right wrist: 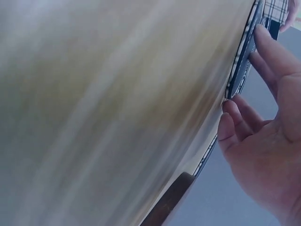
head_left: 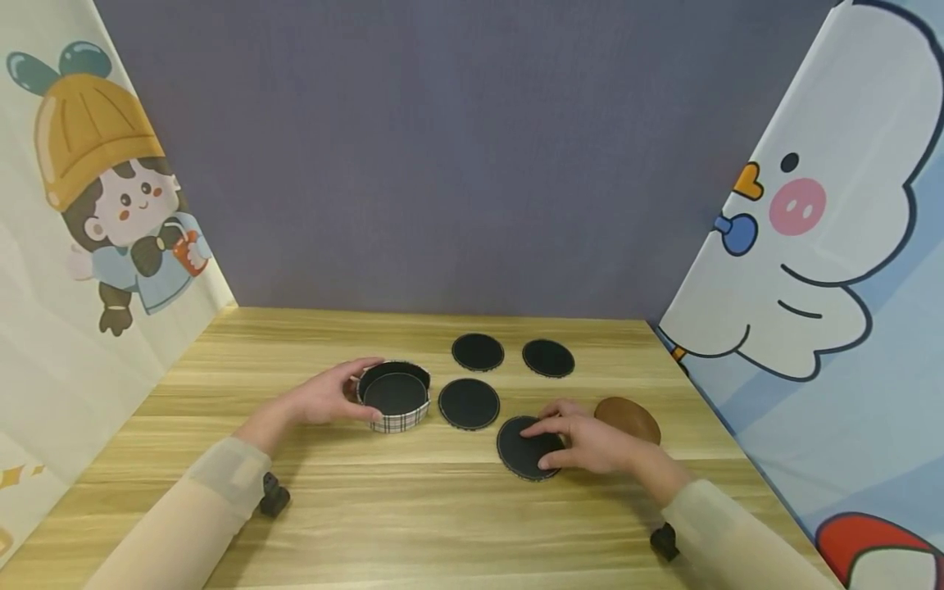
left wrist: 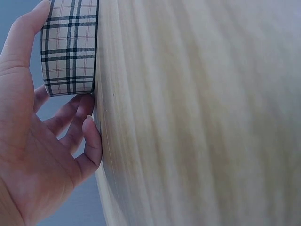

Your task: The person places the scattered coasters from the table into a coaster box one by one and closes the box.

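Note:
On the left, my left hand (head_left: 335, 393) holds a round plaid coaster holder (head_left: 398, 422) with a black inside, thumb at its near side and fingers round its far side. In the left wrist view its plaid wall (left wrist: 70, 47) stands against the thumb. My right hand (head_left: 590, 442) touches a flat black round coaster (head_left: 516, 451) lying on the table; thumb and index fingertips rest on its top. The right wrist view shows this coaster's plaid edge (right wrist: 235, 70) beside the fingers, the other fingertips near the tabletop.
More black coasters lie farther back: one next to the holder (head_left: 469, 403) and two behind, left (head_left: 478, 351) and right (head_left: 548, 358). A brown rounded object (head_left: 627, 416) sits just beyond my right hand. A grey wall (head_left: 442, 164) closes off the wooden table's back.

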A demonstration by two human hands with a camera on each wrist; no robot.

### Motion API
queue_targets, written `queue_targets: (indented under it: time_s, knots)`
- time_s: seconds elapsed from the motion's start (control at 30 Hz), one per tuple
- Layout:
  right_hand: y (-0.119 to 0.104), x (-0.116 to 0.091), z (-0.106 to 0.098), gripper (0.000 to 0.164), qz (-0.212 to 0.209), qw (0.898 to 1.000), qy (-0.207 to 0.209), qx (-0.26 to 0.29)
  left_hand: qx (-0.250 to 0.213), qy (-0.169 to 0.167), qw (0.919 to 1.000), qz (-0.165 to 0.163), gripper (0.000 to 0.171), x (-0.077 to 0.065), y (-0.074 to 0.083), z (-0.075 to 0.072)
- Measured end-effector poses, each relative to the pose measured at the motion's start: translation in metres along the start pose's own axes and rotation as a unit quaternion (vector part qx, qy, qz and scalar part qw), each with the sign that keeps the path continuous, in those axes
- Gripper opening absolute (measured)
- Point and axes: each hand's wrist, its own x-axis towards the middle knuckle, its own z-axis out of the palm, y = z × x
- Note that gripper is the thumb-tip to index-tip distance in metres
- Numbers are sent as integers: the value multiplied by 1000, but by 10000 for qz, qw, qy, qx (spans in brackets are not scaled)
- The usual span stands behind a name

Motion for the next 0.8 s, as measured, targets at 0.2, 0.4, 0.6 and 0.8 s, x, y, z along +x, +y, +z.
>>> queue_targets:
  time_s: [0.2, 0.4, 0.6, 0.8]
  knots:
    - [-6, -3, 3, 48, 81, 9996, -104, 269, -57, -16, 10000, -28, 107, 0, 0, 0]
    - [-7, -6, 5, 51, 105, 9991, -199, 365, -59, 1, 10000, -26, 107, 0, -1, 0]
    - [-8, -9, 6, 52, -41, 9976, -274, 629, 0, 54, 10000, -45, 107, 0, 0, 1]
    - [-9, -9, 8, 55, -242, 9963, -271, 782, -16, 51, 10000, -59, 108, 0, 1, 1]
